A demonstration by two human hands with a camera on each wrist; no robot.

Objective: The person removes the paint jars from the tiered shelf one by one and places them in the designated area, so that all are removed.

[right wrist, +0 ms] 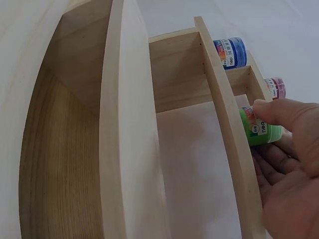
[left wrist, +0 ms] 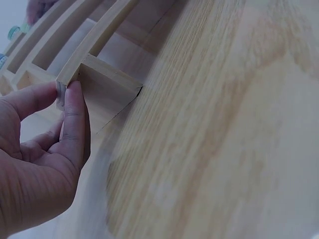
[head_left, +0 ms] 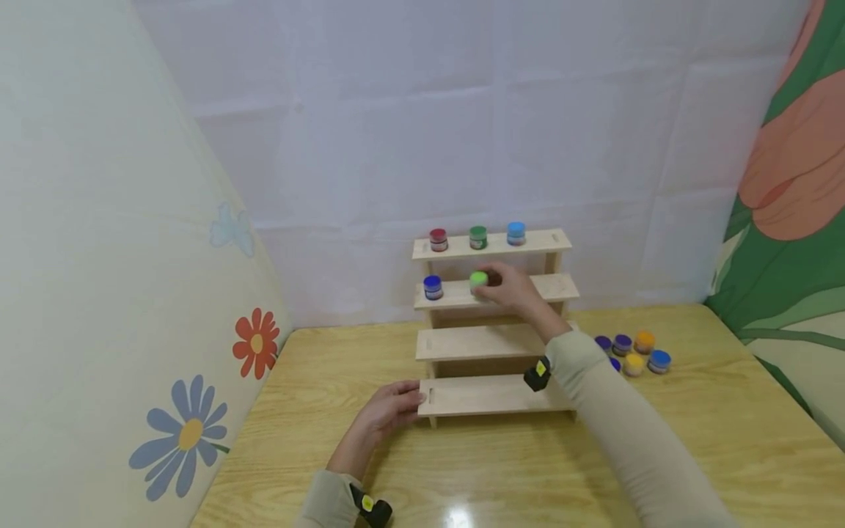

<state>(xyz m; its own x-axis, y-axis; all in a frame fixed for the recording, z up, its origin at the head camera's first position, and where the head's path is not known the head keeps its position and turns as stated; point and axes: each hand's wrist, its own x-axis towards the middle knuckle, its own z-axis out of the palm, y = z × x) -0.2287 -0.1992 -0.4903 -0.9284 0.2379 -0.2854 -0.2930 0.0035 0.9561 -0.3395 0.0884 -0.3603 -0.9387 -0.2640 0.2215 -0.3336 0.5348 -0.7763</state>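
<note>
Left hand [head_left: 389,409] steadies a stepped wooden stand [head_left: 475,343]; right hand [head_left: 515,290] grips a light-green jar [head_left: 478,281].
On the wood-grain table [head_left: 277,440], left thumb and fingers clamp the bottom shelf's nine-o'clock end; the shelves' long axis runs nine to three. Loose jars [head_left: 634,365] sit at the stand's three o'clock. Right thumb and fingers clamp the squat light-green jar at the second-highest shelf [head_left: 556,287], lid up, axis roughly upright; base contact is unclear. A dark-blue jar [head_left: 432,288] stands at its nine o'clock. Beyond, white cloth [head_left: 396,147] hangs at twelve.
</note>
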